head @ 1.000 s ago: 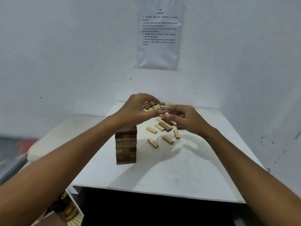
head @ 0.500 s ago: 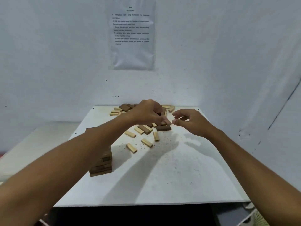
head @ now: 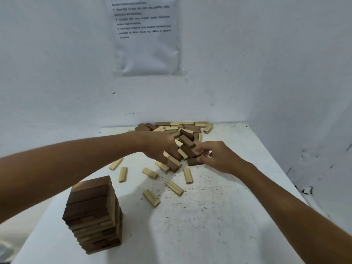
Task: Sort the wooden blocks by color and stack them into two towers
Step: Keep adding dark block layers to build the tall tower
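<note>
A tower of dark brown blocks (head: 93, 212) stands at the table's near left. At the far edge lies a mixed pile of dark and light blocks (head: 182, 130). My left hand (head: 160, 147) reaches over the pile's near edge, its fingers curled down round a block; which one it grips is hidden. My right hand (head: 219, 157) is just to its right, thumb and forefinger pinching the end of a dark block (head: 193, 161) that lies on the table. Several light blocks, one of them (head: 174, 188), are scattered singly between pile and tower.
The white table (head: 209, 225) is speckled with dark crumbs. It sits in a corner, with white walls behind and to the right. A printed sheet (head: 146, 35) hangs on the back wall. My left forearm passes just above and behind the tower.
The view has shifted, so the tower shows whole. My left hand has dug lower into the pile. My right hand has moved left and closed its thumb and forefinger on the dark block.
</note>
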A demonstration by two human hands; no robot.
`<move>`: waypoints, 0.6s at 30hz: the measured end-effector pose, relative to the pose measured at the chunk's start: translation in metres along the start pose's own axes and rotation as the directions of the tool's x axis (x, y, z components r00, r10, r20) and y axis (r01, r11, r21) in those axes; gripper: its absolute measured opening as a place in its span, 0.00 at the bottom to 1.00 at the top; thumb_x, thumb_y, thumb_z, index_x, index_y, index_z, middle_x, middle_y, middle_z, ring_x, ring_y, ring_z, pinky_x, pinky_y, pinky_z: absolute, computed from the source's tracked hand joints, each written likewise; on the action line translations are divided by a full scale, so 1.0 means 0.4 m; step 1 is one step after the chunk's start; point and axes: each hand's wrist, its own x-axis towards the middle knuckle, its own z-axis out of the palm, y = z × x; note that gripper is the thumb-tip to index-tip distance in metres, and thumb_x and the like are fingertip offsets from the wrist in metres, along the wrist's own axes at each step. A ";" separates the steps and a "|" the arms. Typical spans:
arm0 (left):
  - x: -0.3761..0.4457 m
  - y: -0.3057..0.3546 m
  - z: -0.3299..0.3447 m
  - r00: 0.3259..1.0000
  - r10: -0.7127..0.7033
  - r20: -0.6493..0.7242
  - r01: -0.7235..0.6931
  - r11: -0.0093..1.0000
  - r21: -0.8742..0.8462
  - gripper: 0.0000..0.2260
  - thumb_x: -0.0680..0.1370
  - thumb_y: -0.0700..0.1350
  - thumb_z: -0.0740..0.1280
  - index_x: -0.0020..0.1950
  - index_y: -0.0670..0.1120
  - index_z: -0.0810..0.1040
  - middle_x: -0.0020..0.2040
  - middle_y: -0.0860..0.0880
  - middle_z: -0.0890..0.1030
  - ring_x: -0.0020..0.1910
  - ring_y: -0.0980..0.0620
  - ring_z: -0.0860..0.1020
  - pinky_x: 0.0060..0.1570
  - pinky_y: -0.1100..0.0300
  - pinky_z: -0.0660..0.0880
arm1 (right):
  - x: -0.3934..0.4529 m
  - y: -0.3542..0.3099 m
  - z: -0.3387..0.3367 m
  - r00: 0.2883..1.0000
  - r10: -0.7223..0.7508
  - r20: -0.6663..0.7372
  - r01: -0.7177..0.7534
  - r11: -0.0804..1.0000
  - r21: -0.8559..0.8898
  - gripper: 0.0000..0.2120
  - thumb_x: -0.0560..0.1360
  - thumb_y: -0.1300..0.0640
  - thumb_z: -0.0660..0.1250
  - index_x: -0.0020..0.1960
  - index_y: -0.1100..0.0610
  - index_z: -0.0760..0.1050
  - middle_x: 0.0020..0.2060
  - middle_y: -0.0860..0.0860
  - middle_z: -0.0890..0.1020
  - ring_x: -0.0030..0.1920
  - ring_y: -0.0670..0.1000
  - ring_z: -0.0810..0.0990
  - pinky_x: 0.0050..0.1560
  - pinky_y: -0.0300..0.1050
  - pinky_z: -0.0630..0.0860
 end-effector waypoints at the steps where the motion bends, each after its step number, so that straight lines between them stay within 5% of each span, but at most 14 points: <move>1: 0.016 -0.019 0.016 1.000 0.016 0.018 -0.016 1.000 -0.003 0.18 0.76 0.47 0.70 0.66 0.50 0.77 0.62 0.52 0.79 0.62 0.52 0.75 0.55 0.59 0.73 | 0.014 0.013 0.017 1.000 0.000 0.013 0.001 0.999 -0.054 0.13 0.73 0.60 0.73 0.57 0.55 0.81 0.53 0.50 0.82 0.48 0.42 0.79 0.48 0.40 0.73; 3: 0.033 -0.035 0.045 0.998 0.057 0.030 -0.057 0.998 0.007 0.17 0.75 0.45 0.69 0.65 0.48 0.78 0.62 0.49 0.79 0.61 0.50 0.75 0.59 0.55 0.72 | 0.018 0.022 0.040 0.999 -0.001 0.037 0.008 0.982 -0.187 0.13 0.73 0.60 0.71 0.58 0.54 0.80 0.63 0.53 0.78 0.55 0.48 0.79 0.51 0.43 0.75; 6: 0.064 -0.069 0.085 0.990 0.140 0.022 -0.140 0.990 0.003 0.14 0.75 0.42 0.68 0.61 0.45 0.81 0.57 0.45 0.80 0.56 0.47 0.76 0.52 0.60 0.71 | 0.027 0.029 0.061 0.998 -0.033 0.059 0.051 0.943 -0.329 0.13 0.74 0.59 0.69 0.58 0.52 0.80 0.70 0.51 0.71 0.55 0.51 0.76 0.47 0.41 0.71; 9: 0.084 -0.104 0.119 0.979 0.198 -0.053 -0.199 0.980 -0.023 0.14 0.73 0.43 0.71 0.58 0.45 0.82 0.55 0.45 0.80 0.53 0.47 0.77 0.50 0.55 0.75 | 0.033 0.031 0.067 0.998 -0.012 0.069 0.037 0.932 -0.360 0.15 0.75 0.59 0.69 0.62 0.53 0.78 0.72 0.49 0.68 0.57 0.51 0.74 0.50 0.43 0.72; 12: 0.101 -0.128 0.128 0.978 0.197 -0.064 -0.203 0.974 -0.102 0.12 0.73 0.42 0.72 0.56 0.45 0.82 0.53 0.47 0.80 0.50 0.51 0.77 0.48 0.61 0.72 | 0.044 0.037 0.068 0.994 0.037 0.102 -0.003 0.948 -0.319 0.18 0.74 0.58 0.70 0.64 0.55 0.78 0.73 0.49 0.66 0.57 0.50 0.75 0.51 0.43 0.74; 16: 0.115 -0.150 0.136 0.983 0.181 -0.035 -0.185 0.968 -0.169 0.11 0.73 0.44 0.73 0.55 0.45 0.80 0.50 0.49 0.79 0.46 0.54 0.74 0.46 0.61 0.72 | 0.069 0.037 0.068 0.995 0.033 0.093 -0.012 0.977 -0.215 0.10 0.71 0.60 0.70 0.53 0.54 0.79 0.55 0.45 0.74 0.43 0.42 0.74 0.42 0.39 0.71; 18: 0.113 -0.161 0.145 0.986 0.164 -0.044 -0.169 0.967 -0.191 0.11 0.74 0.45 0.73 0.54 0.45 0.78 0.50 0.49 0.78 0.46 0.54 0.75 0.46 0.57 0.74 | 0.086 0.026 0.077 0.997 0.025 0.071 -0.017 0.994 -0.107 0.10 0.71 0.61 0.70 0.50 0.53 0.75 0.48 0.43 0.72 0.44 0.43 0.74 0.41 0.39 0.72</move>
